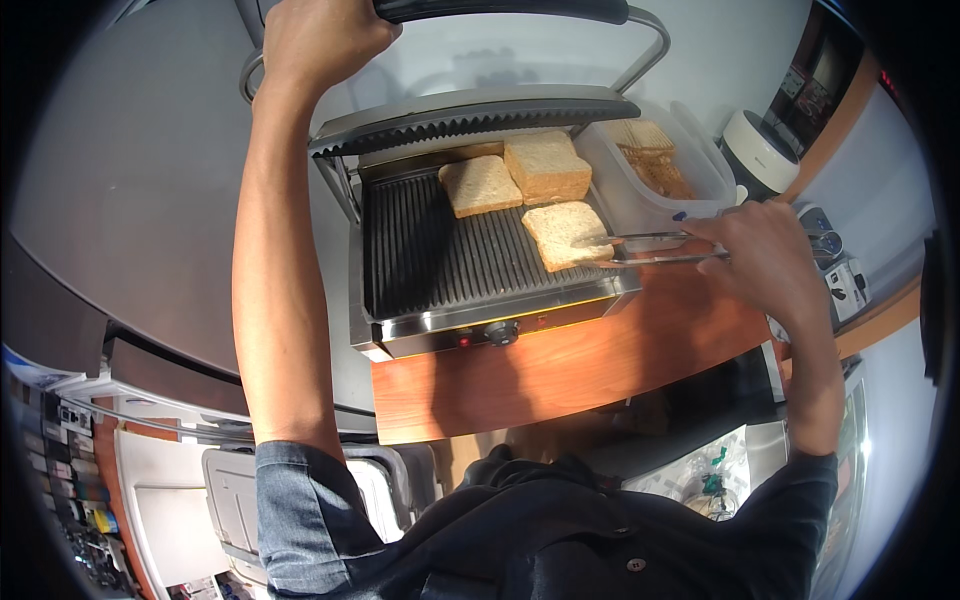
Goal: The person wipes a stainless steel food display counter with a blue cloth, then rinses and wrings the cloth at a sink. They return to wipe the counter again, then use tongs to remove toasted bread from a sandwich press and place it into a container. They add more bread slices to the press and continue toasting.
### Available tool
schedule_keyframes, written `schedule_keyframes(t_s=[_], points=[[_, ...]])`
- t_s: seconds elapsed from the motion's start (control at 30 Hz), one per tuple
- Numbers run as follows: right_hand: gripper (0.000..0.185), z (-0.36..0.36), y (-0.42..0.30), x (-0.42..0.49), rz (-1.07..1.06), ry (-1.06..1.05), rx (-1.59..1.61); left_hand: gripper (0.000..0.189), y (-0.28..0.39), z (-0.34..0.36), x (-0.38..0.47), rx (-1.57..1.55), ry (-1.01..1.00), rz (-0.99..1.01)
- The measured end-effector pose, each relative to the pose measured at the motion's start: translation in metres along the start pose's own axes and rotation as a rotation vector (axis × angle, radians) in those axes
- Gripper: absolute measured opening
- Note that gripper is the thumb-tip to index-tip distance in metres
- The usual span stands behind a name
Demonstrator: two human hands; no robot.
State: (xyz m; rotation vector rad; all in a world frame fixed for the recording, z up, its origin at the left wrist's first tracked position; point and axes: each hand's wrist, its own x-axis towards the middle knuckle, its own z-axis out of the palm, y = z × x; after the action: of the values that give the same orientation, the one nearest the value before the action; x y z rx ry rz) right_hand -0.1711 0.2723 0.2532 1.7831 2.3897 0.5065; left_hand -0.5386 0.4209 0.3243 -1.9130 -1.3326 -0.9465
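My left hand [322, 41] grips the left end of the black handle [517, 7] of a contact grill, holding the ribbed upper plate [480, 116] raised. In my right hand [769, 259] is a pair of metal tongs [660, 260]. Their tips meet the right side of a bread slice [559, 225] at the front right of the ribbed lower plate [412, 262]; whether they pinch it I cannot tell. Behind it lie another bread slice [480, 184] and a thicker stack of bread [547, 161]. A red light glows beside the control knob [501, 332].
A clear plastic container [615, 187] with bread inside stands right of the grill. Behind it is a white-and-black appliance [761, 154]. The grill rests on a wooden counter [480, 397], beside a large grey surface [150, 187] on the left. A plastic bag [697, 472] sits below, at right.
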Motion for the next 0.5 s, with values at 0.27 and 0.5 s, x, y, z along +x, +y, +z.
schedule_keyframes(t_s=[0.27,0.5], points=[[0.043,0.004,-0.006,0.000,-0.012,0.066,0.013,0.018,0.000,-0.001,0.001,-0.014,-0.040,-0.027],[0.044,0.013,-0.003,-0.010,0.049,0.104,0.035,0.017,0.002,-0.001,-0.001,0.015,-0.008,-0.011]])
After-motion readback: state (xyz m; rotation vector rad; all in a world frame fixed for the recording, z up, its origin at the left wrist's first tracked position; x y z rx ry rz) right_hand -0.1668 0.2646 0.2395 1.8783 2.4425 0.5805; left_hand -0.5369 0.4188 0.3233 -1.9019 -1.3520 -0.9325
